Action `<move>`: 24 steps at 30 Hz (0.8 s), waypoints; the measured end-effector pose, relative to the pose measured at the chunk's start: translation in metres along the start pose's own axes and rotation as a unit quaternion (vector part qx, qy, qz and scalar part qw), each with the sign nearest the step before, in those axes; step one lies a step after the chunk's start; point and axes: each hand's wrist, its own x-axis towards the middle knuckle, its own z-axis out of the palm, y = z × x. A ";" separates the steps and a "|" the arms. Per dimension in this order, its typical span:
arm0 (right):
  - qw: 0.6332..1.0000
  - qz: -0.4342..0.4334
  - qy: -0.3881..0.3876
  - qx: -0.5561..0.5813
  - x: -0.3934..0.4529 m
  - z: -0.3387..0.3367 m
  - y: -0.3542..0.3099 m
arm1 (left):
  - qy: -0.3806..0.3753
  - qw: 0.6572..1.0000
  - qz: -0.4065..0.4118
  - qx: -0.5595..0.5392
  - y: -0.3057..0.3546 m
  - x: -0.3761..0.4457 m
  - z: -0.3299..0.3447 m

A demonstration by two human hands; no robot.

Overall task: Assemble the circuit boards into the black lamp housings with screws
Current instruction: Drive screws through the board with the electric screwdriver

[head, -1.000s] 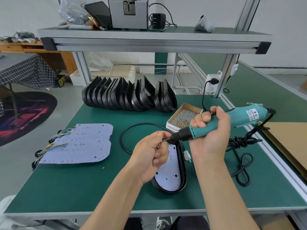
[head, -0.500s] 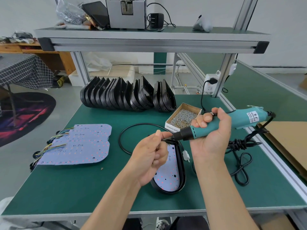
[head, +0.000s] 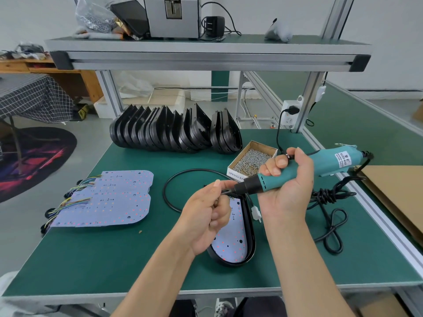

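Note:
A black lamp housing point(head: 250, 227) lies on the green mat in front of me with a pale circuit board point(head: 231, 243) seated inside it. My right hand point(head: 288, 186) grips a teal electric screwdriver point(head: 304, 170), held nearly level above the housing with its black nose pointing left. My left hand point(head: 206, 213) has its thumb and forefinger pinched at the driver's bit tip; the screw itself is too small to make out. A cardboard box of screws point(head: 254, 160) sits just behind the hands.
A row of empty black housings point(head: 174, 131) stands at the back of the mat. A stack of circuit boards with coloured wires point(head: 109, 200) lies at the left. A black cable loop point(head: 169, 191) and the driver's coiled cord point(head: 329, 213) lie around the housing. Cardboard point(head: 396, 197) is at right.
The left thumb and forefinger have slid a little further up to the bit tip. The screwdriver has stayed almost level in the right hand.

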 end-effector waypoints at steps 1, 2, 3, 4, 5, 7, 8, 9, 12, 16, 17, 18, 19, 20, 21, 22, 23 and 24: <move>1.000 0.000 0.000 0.001 0.000 0.000 0.000 | 0.000 1.000 -0.001 0.001 0.000 0.000 0.000; 1.000 0.000 -0.001 0.001 0.000 0.000 0.000 | -0.002 1.000 -0.001 0.003 0.000 0.000 0.001; 1.000 0.000 -0.001 0.000 0.000 0.001 0.001 | -0.003 1.000 0.000 0.005 0.000 0.000 0.001; 1.000 -0.001 0.000 -0.001 0.000 0.001 0.001 | -0.003 1.000 0.000 0.005 -0.001 -0.001 0.002; 1.000 -0.002 -0.001 -0.002 -0.001 0.001 0.001 | -0.003 1.000 0.000 0.005 -0.001 -0.001 0.002; 1.000 -0.003 -0.002 -0.003 -0.001 0.001 0.001 | -0.001 1.000 0.000 0.007 -0.001 -0.001 0.002; 1.000 -0.003 -0.003 -0.003 -0.001 0.001 0.001 | 0.001 1.000 -0.001 0.007 -0.001 -0.001 0.002; 1.000 -0.004 -0.003 -0.003 -0.001 0.001 0.001 | 0.003 1.000 -0.002 0.006 -0.001 0.000 0.002; 1.000 -0.004 -0.004 -0.004 0.000 0.001 0.001 | 0.006 1.000 -0.003 0.005 -0.001 0.003 0.002; 1.000 -0.011 0.000 -0.010 0.001 0.001 0.003 | 0.005 1.000 0.005 0.020 -0.003 0.003 0.001; 1.000 -0.012 0.000 -0.011 0.001 0.001 0.003 | 0.004 1.000 0.008 0.029 -0.003 0.003 0.001; 1.000 -0.014 0.000 -0.011 0.001 0.000 0.003 | 0.004 0.999 0.011 0.038 -0.004 0.002 0.001; 1.000 -0.014 0.000 -0.011 0.001 0.000 0.003 | 0.004 0.999 0.013 0.044 -0.004 0.002 0.002; 1.000 -0.013 0.000 -0.010 0.001 -0.001 0.004 | 0.004 0.999 0.015 0.049 -0.004 0.002 0.002; 1.000 -0.011 0.001 -0.010 0.001 -0.001 0.004 | 0.005 0.999 0.015 0.051 -0.003 0.002 0.002; 1.000 -0.009 0.001 -0.010 0.001 -0.001 0.004 | 0.006 0.998 0.014 0.053 -0.003 0.002 0.002; 1.000 -0.008 0.002 -0.010 0.000 -0.002 0.004 | 0.006 0.998 0.013 0.054 -0.003 0.003 0.002; 1.000 -0.007 0.002 -0.009 0.000 -0.002 0.005 | 0.006 0.998 0.012 0.054 -0.003 0.003 0.002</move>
